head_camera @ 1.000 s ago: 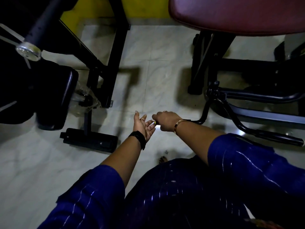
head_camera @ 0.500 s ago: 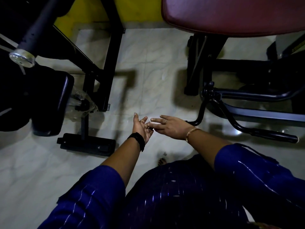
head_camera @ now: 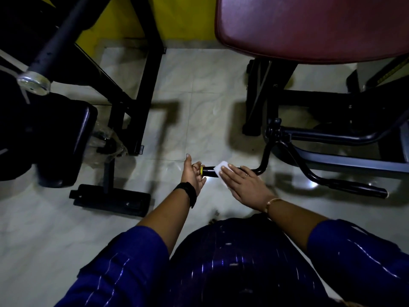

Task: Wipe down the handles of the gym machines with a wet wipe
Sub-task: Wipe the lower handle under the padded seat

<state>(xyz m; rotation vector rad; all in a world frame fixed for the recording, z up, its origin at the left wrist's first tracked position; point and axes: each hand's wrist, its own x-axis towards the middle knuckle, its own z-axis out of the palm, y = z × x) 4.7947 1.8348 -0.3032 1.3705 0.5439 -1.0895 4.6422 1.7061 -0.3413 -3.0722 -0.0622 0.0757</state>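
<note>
Wipe [head_camera: 222, 166] under right hand [head_camera: 242, 183] on handle [head_camera: 209, 171].

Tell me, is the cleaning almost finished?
Can't tell what's already clean. Right now the right hand lies flat, pressing the white wipe on the near handle, the left hand at its end. The far handle waits untouched.

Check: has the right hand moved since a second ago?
Yes. The right hand left its fist on the handle end; it now lies flat, farther along toward the bend, pressing the wipe.
</note>
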